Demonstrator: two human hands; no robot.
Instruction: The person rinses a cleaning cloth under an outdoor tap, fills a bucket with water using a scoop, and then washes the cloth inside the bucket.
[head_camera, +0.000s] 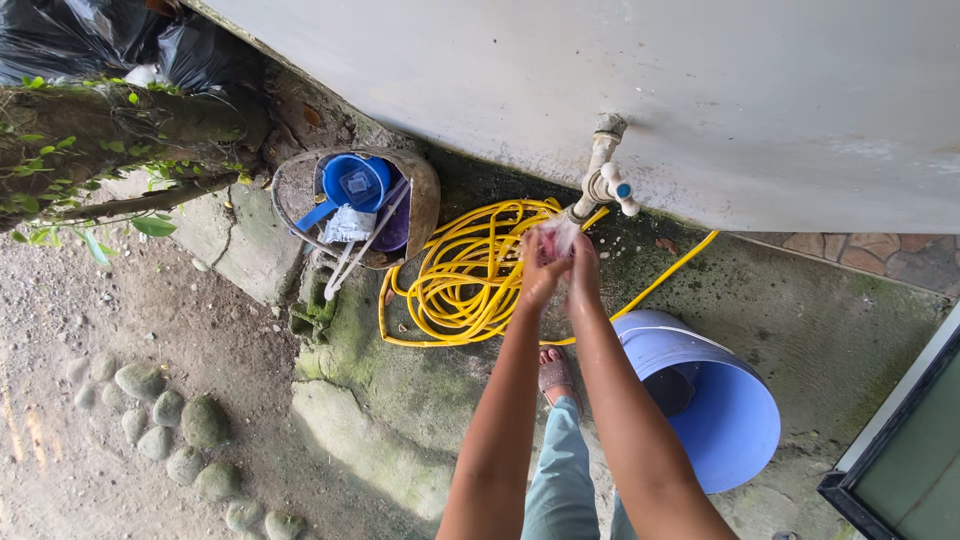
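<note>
both hands, left hand (541, 270) and right hand (584, 275), press together under the tap (603, 180) (its spout slants down-left), pinching something pinkish; yellow hose (455, 270) coiled left of it.

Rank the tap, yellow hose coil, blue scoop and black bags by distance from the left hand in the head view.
From the left hand:
1. Tap, just above the hands.
2. Yellow hose coil, on the ground beside it.
3. Blue scoop, in the old basin.
4. Black bags, far top corner.
</note>
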